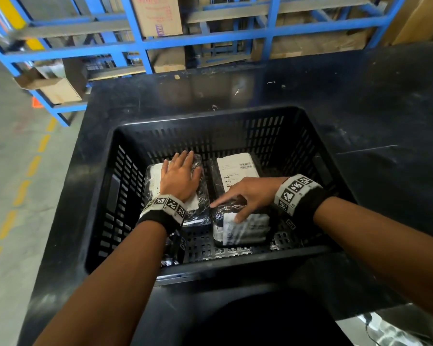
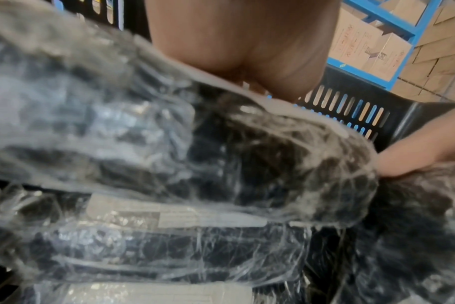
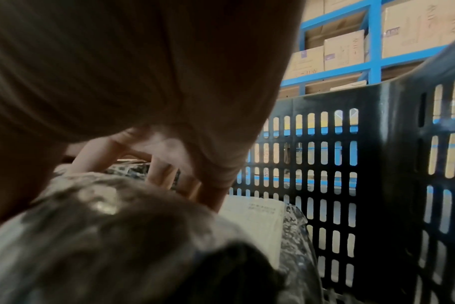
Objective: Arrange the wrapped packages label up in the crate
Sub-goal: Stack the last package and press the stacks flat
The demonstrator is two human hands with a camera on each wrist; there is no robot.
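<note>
Clear stretch film sheathes three dark packages, labels up, on the black crate (image 1: 318, 156) floor. Left hand (image 1: 179, 177) presses flat on the left package (image 1: 200, 208); right hand (image 1: 250, 196) fingertips the near-right package (image 1: 243, 229). Film looks slippery, contents soft; grip the edges.

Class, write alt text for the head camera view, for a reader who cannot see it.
Two bare hands reach into a black slotted crate on a dark table: the left hand lies flat on a wrapped package, while the right hand touches the near package. A third package lies label up behind it.
</note>
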